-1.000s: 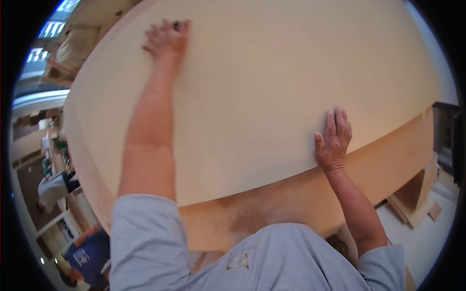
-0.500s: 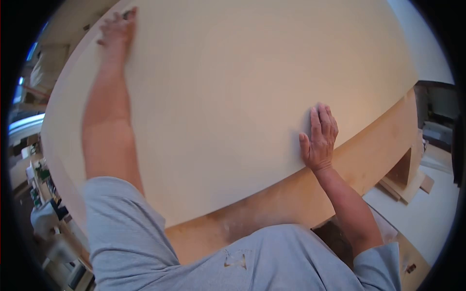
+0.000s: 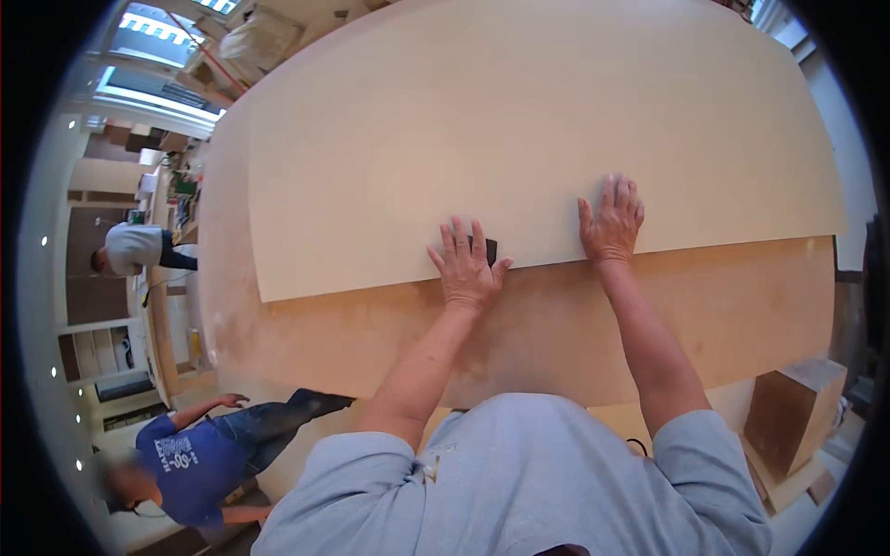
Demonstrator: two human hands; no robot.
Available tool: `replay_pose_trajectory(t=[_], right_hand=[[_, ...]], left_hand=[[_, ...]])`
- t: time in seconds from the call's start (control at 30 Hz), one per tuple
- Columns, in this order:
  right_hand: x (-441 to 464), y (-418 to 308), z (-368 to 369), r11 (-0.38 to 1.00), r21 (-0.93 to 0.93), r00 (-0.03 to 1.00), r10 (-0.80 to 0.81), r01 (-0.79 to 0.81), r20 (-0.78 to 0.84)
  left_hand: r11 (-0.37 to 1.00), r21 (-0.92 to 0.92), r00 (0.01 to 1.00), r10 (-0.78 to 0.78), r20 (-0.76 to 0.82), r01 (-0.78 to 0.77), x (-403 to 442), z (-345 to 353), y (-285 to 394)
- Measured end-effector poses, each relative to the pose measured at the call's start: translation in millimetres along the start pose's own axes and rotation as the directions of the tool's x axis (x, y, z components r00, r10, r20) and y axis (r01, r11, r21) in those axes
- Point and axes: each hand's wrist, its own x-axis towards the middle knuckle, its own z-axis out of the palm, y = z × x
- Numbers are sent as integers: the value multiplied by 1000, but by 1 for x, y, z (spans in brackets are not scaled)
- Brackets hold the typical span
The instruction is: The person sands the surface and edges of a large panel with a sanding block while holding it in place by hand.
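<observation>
At far left, a person in a pale top [image 3: 134, 248] bent near a cluttered bench, and another in a blue printed shirt [image 3: 190, 468] was nearer, beside the counter [image 3: 320, 347]. The counter was broad and wood-toned, its surface mottled with darker, dusty-looking smudges.

A large pale sheet [image 3: 547, 120] lay over most of it, matte, smooth and cream-coloured, with a crisp corner at left and a long near edge; the lens bowed its outline. The laying-out looked well advanced: the sheet was spread flat, with no fold or raised corner to be seen. A tan strip showed along its left and near sides. Whether the sheet was fixed down, or how much of its surface had been worked, could not be told.

The left hand [image 3: 468, 276] lay palm down across the near edge, fingers spread, partly over a small dark block [image 3: 491, 250] that showed between forefinger and thumb; whether it gripped the block was unclear. Apart from it, the right hand [image 3: 613, 222] rested flat on the sheet near that edge, thumb out, holding nothing visible.

At far right stood a squared, brown-faced wooden box [image 3: 783, 422].
</observation>
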Motion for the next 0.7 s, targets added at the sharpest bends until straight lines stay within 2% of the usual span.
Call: replay_pose_trajectory(t=[0.03, 0.13, 0.23, 0.33, 0.37, 0.47, 0.67, 0.7], right_hand=[[7, -10, 0, 1000, 18, 1000, -2, 2, 5], [29, -2, -10, 979, 175, 974, -132, 100, 186], [47, 45, -22, 991, 90, 933, -126, 101, 338], [40, 99, 5, 994, -93, 996, -61, 56, -60], [38, 99, 8, 997, -72, 998, 0, -4, -58], [36, 94, -9, 996, -68, 998, -62, 63, 11], [32, 93, -21, 998, -36, 996, -54, 56, 69], [31, 92, -19, 998, -27, 996, -50, 52, 79]], left_hand=[[1000, 6, 1000, -16, 14, 16, 0, -1, -10], [999, 25, 997, -42, 62, 41, 14, 1, -31], [996, 50, 997, -69, 41, 67, 56, 0, -25], [993, 100, 996, -47, -78, 55, 127, 8, -27], [993, 102, 995, -45, -93, 54, 158, 5, -31], [987, 81, 985, -129, -114, 138, 272, 2, -47], [966, 39, 962, -248, -110, 254, 503, -1, -96], [973, 39, 969, -222, -107, 228, 542, 7, -112]])
